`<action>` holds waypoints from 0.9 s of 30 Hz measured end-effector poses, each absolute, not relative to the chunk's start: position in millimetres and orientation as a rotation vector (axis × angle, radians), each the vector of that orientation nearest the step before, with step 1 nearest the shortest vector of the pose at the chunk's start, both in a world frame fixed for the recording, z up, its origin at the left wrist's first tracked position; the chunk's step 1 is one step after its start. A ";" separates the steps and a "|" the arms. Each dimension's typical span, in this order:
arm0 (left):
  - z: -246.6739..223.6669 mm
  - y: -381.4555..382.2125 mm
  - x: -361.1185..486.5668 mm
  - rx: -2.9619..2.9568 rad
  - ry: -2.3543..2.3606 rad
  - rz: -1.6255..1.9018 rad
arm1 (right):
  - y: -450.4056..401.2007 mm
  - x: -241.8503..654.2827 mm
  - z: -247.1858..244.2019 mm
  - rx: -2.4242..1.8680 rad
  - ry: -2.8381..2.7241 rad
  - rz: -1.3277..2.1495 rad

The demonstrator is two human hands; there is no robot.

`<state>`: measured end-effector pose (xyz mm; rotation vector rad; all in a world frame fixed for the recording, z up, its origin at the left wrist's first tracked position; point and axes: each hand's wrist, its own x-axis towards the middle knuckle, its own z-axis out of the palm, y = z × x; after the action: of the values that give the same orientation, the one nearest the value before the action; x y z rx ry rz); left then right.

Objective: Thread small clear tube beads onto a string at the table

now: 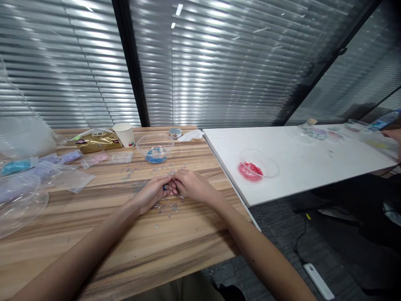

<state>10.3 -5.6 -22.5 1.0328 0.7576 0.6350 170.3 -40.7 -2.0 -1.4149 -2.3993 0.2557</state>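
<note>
My two bare forearms run up from the bottom edge of the frame to the centre, where my left hand (pixel 154 193) and right hand (pixel 193 187) meet fingertip to fingertip on the wooden counter (pixel 175 246). My left grip is pinched together on a small dark blue piece (pixel 164 188) that is too tiny to make out further; whether my right grip is closed on anything I cannot tell, since its fingers curl over and hide the tips. Scattered clear beads (pixel 163 207) lie on the counter around and under both hands. Just above the hands sits a clear bowl (pixel 155 146) with blue beads in its bottom. Toward the upper left stand a white paper cup (pixel 124 134) and a gold packet (pixel 95 141), both with printing too small to read, and below them lie small zip bags (pixel 70 177). To the right, a white counter (pixel 294 175) butts against mine and carries a clear bowl of red beads (pixel 257 166).
</note>
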 end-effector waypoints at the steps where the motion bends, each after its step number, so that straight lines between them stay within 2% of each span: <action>1: -22.6 -5.7 10.3 1.033 0.753 0.636 | -40.8 170.4 -1.9 -1.418 -2.401 0.257; 27: -22.5 -6.4 11.9 1.033 0.767 0.643 | -39.5 171.7 -5.8 -1.407 -2.415 0.239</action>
<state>11.9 -6.4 -22.5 1.0326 0.7667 0.6427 171.7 -39.5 -5.8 -1.4075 -2.4146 0.2387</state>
